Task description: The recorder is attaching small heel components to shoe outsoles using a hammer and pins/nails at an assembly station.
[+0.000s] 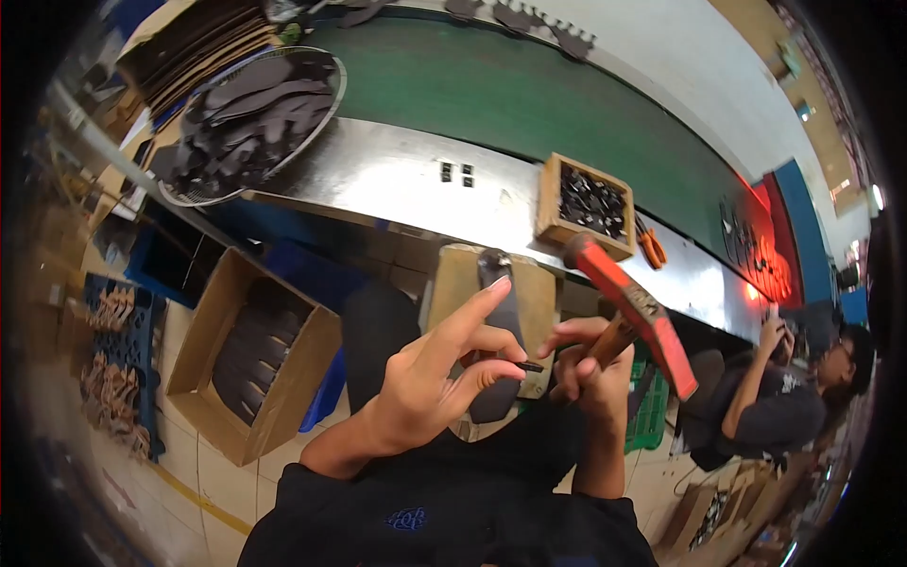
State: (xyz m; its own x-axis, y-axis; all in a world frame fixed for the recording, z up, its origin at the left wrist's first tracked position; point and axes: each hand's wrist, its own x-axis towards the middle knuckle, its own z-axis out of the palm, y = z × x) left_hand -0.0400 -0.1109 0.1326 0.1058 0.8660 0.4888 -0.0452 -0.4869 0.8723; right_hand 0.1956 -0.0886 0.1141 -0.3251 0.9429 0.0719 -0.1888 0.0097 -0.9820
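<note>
My left hand (430,378) pinches a small black piece (531,367) between thumb and a bent finger, its index finger stretched forward. Wrapped in my right hand (595,373) is the wooden handle of a hammer (638,317) with a red head, tilted across the view. Below both hands, a long dark sole-shaped piece (493,402) lies on a yellowish board (453,288); a shiny black part (493,263) sits at its far end. My left hand hides some of the sole-shaped piece.
Along the metal-edged bench stand a wooden box (550,203) of small black parts, orange-handled pliers (650,244) and several tiny black pieces (457,174). A mesh basket (335,104) of dark cut-outs is far left, above a cardboard box (208,387). Another person (779,397) sits at right.
</note>
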